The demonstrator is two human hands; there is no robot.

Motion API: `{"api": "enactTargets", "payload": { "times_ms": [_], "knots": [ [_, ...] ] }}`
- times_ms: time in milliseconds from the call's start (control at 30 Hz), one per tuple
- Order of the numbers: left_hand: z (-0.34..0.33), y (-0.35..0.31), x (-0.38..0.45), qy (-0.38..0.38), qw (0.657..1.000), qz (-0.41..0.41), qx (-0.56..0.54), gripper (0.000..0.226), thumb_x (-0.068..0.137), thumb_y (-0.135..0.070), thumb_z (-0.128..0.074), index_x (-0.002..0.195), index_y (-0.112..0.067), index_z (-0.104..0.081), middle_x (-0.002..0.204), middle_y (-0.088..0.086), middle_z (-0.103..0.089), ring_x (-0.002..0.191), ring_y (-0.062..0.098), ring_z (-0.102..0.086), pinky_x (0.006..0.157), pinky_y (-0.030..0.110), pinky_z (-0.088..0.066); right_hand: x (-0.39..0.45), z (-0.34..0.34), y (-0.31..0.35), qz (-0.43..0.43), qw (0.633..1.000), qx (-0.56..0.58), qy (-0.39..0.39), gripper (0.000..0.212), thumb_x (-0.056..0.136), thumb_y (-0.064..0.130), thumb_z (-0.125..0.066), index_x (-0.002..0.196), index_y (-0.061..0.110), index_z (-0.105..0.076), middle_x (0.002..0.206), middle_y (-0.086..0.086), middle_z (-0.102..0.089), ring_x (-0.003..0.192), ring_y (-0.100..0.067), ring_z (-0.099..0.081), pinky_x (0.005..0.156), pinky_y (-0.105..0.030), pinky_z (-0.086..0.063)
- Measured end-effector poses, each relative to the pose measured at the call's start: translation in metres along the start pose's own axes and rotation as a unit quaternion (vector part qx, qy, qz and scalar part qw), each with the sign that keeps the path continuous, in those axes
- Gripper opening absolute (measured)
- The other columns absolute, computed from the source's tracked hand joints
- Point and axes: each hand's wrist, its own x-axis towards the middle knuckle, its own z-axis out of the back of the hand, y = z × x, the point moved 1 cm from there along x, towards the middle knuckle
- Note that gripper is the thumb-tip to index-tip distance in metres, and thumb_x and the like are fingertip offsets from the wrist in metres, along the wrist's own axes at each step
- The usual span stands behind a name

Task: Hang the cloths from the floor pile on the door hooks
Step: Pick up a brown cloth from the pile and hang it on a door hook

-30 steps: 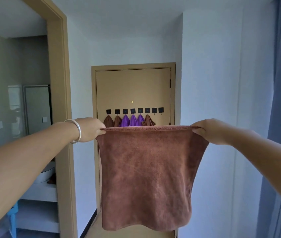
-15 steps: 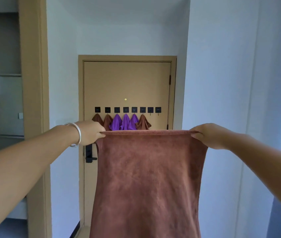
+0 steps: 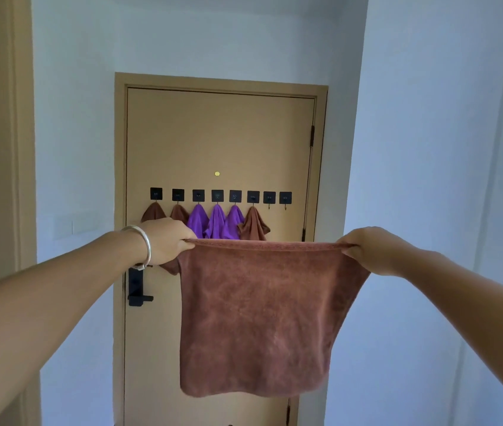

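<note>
Closer now than half a second ago, the door [image 3: 219,142] fills the middle of the frame and its row of hooks sits just above your hands. You hold the brown cloth [image 3: 259,315] stretched flat in front of you: your left hand [image 3: 167,241], left of centre with a bracelet [image 3: 142,245] at the wrist, pinches one top corner, and your right hand [image 3: 367,250], right of centre, pinches the other. Holding it taut by both corners likely keeps the top edge level so you can find a spot to hook. Six of the eight hooks already carry cloths, brown ones [image 3: 153,212] to the left, three purple cloths [image 3: 216,221] in the middle and one more brown beside them. Two free hooks [image 3: 277,198] remain at the right end of the row, so that is probably where you are heading. A black door handle [image 3: 136,287] sits at lower left, partly behind your left arm.
</note>
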Motion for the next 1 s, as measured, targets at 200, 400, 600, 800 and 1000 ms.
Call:
{"api": "enactTargets", "payload": {
  "times_ms": [200, 400, 600, 800, 1000],
  "knots": [
    [-0.036, 0.026, 0.071, -0.029, 0.999, 0.005, -0.032, 0.027, 0.099, -0.031, -0.044, 0.092, -0.033, -0.07, 0.085, -0.011, -0.069, 0.08, 0.01, -0.062, 0.077, 0.031, -0.049, 0.071, -0.032, -0.02, 0.015, 1.0, 0.012, -0.016, 0.028, 0.097, 0.02, -0.046, 0.1, 0.028, -0.072, 0.1, 0.005, -0.067, 0.094, -0.017, -0.059, 0.087, -0.037, -0.051],
    [-0.062, 0.032, 0.151, -0.085, 0.995, 0.011, -0.058, 0.023, 0.096, -0.027, -0.052, 0.107, -0.03, -0.072, 0.093, -0.014, -0.072, 0.084, 0.0, -0.063, 0.082, 0.031, -0.052, 0.145, -0.044, -0.06, 0.047, 0.997, 0.05, -0.045, 0.027, 0.095, 0.015, -0.049, 0.098, 0.025, -0.074, 0.097, 0.006, -0.067, 0.091, -0.016, -0.06, 0.083, -0.031, -0.051],
    [-0.088, 0.034, 0.23, -0.136, 0.99, -0.02, -0.024, 0.015, 0.086, -0.018, -0.067, 0.087, -0.033, -0.072, 0.12, -0.015, -0.065, 0.112, 0.0, -0.057, 0.099, 0.029, -0.046, 0.222, -0.072, -0.097, 0.071, 0.988, 0.101, -0.09, 0.025, 0.089, 0.008, -0.055, 0.095, 0.021, -0.076, 0.094, 0.005, -0.067, 0.088, -0.014, -0.061, 0.08, -0.028, -0.051],
    [-0.125, 0.042, 0.296, -0.161, 0.985, -0.056, 0.024, 0.03, 0.08, -0.001, -0.048, 0.066, -0.025, -0.037, 0.095, -0.01, -0.069, 0.095, 0.01, -0.063, 0.069, 0.021, -0.046, 0.291, -0.107, -0.122, 0.073, 0.986, 0.105, -0.103, 0.034, 0.081, -0.005, -0.043, 0.07, 0.025, -0.056, 0.082, 0.008, -0.06, 0.078, -0.015, -0.058, 0.07, -0.028, -0.053],
    [-0.151, 0.053, 0.365, -0.092, 0.983, -0.107, 0.119, 0.031, 0.081, -0.032, -0.043, 0.108, -0.044, -0.054, 0.104, -0.008, -0.061, 0.072, 0.011, -0.054, 0.063, 0.023, -0.043, 0.363, -0.137, -0.131, 0.098, 0.992, -0.001, -0.075, 0.047, 0.073, -0.013, -0.038, 0.063, 0.028, -0.06, 0.093, 0.007, -0.063, 0.083, -0.017, -0.06, 0.078, -0.033, -0.056]
  ]
}}
